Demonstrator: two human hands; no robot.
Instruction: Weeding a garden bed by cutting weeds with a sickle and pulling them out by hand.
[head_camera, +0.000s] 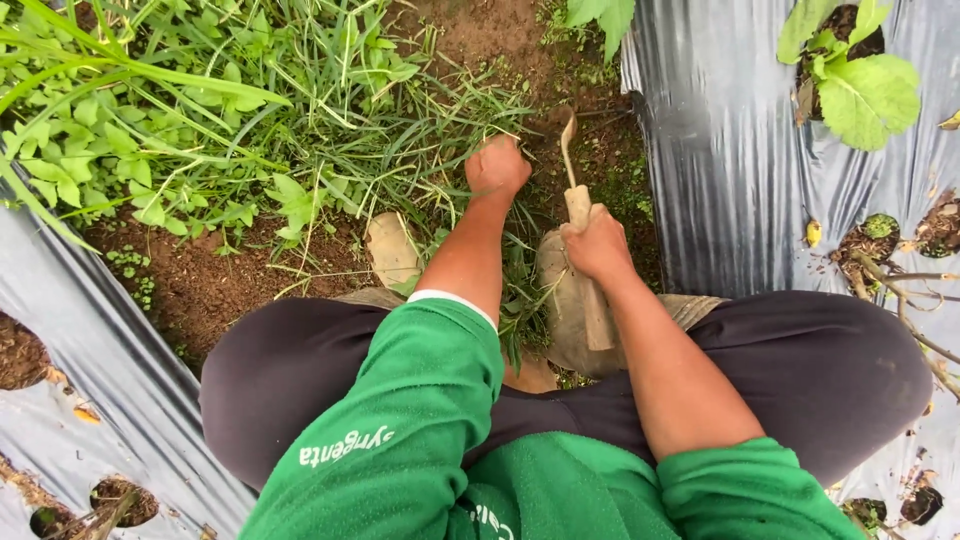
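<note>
Plainly, the left hand (497, 165) is balled into a fist around a tuft of grass (440, 120) at soil level, and the right hand (598, 245) is wrapped tight on the wooden handle of a small sickle (570, 160), whose curved blade points up and away just beside the left fist. With blade and fist this near each other, a pull of the blade toward the tuft could, by the look of it, nick the left knuckles. The person squats with both knees (300, 370) spread, feet set on the dirt strip (200, 280), so a slip on loose soil might jerk the tool. Silver mulch sheet (720, 150) runs along both sides; a wide swing could slash it or clip the leafy seedling (865, 90) growing through a hole at upper right.
</note>
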